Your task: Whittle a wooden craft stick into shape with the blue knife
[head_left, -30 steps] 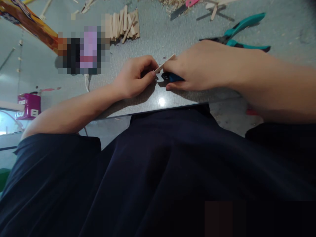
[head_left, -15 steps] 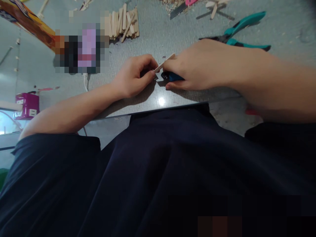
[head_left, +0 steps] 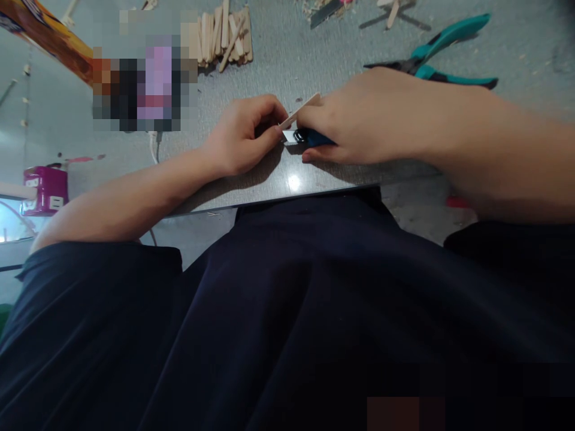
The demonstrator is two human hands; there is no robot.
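My left hand (head_left: pixel 251 134) pinches the lower left end of a flat wooden craft stick (head_left: pixel 302 110) between thumb and fingers. The stick slants up to the right, its far end by the knuckles of my right hand (head_left: pixel 345 120). That hand is wrapped round the dark blue handle of a utility knife (head_left: pixel 317 138). Its short bright blade (head_left: pixel 290 137) points left, just below the stick and close to my left thumb. Whether the blade touches the wood I cannot tell. Both hands are low over the grey table (head_left: pixel 215 194), near its front edge.
Teal-handled pliers (head_left: pixel 453 36) lie beyond my right hand. Several craft sticks (head_left: pixel 224 36) are piled at the back, left of a loose blade (head_left: pixel 324 14) among shavings. On the left are a blurred-out device with a white cable (head_left: pixel 155 146) and a purple socket block (head_left: pixel 46 190).
The knife blade now catches the light and shows bright, tilted differently than before. My hands and the stick have barely moved. The whole view has shifted slightly.
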